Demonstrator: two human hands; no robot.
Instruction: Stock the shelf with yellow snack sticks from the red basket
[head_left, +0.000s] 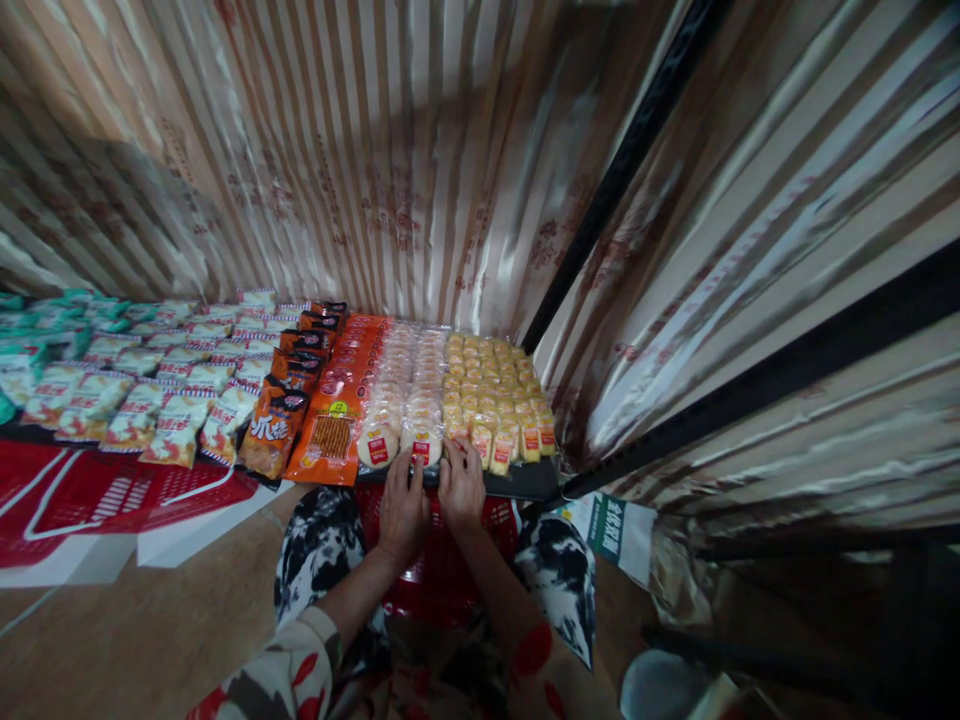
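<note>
My left hand (pixel 405 508) reaches to the front of the rows, its fingers stretched apart and their tips touching a round pale cake in a clear wrapper (pixel 421 447) with a red label. Beside it, my right hand (pixel 460 484) lies with slightly bent fingers over the front edge of the small yellow wrapped cakes (pixel 495 400); the cake under its fingertips is partly hidden. Neither hand visibly lifts anything. A second row of round cakes (pixel 377 443) stands left of my left hand. Further left are flat orange snack packets (pixel 330 435), overlapping one another.
Brown-and-orange snack bags (pixel 271 430) and white snack packets (pixel 180 425) fill the shelf leftward, with green packets (pixel 45 345) at the far end. Red baskets (pixel 142 500) sit below the shelf. A black metal post (pixel 600 220) and striped curtain (pixel 420 150) stand behind.
</note>
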